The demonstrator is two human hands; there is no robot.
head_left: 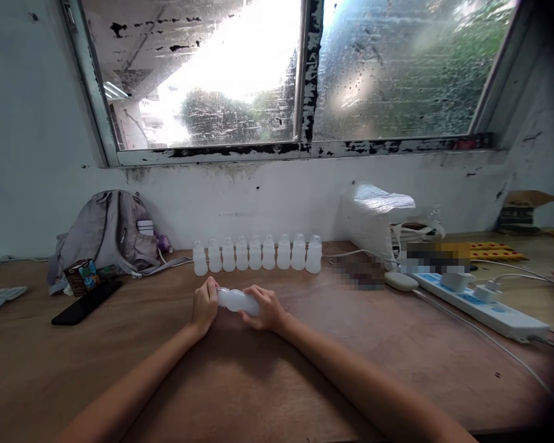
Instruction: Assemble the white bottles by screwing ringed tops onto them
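Both hands are gripping a small white plastic bottle [237, 301] lying sideways just above a brown wooden worktop [277, 363]: the left hand [205, 306] is closing around its cap end, the right hand [266, 308] is wrapping its body. Just beyond them, a row of nine matching bottles [257, 253] is standing upright along the wall. To the left, a grey backpack [108, 237] is slumping against the pale, stained wall, with a small carton [82, 276] and a dark phone [87, 303] in front of it. To the right, a white bag [373, 221] and a power strip [482, 304] with plugged-in chargers are sitting. Above, a rain-streaked window [300, 74] with peeling frame is letting in daylight.
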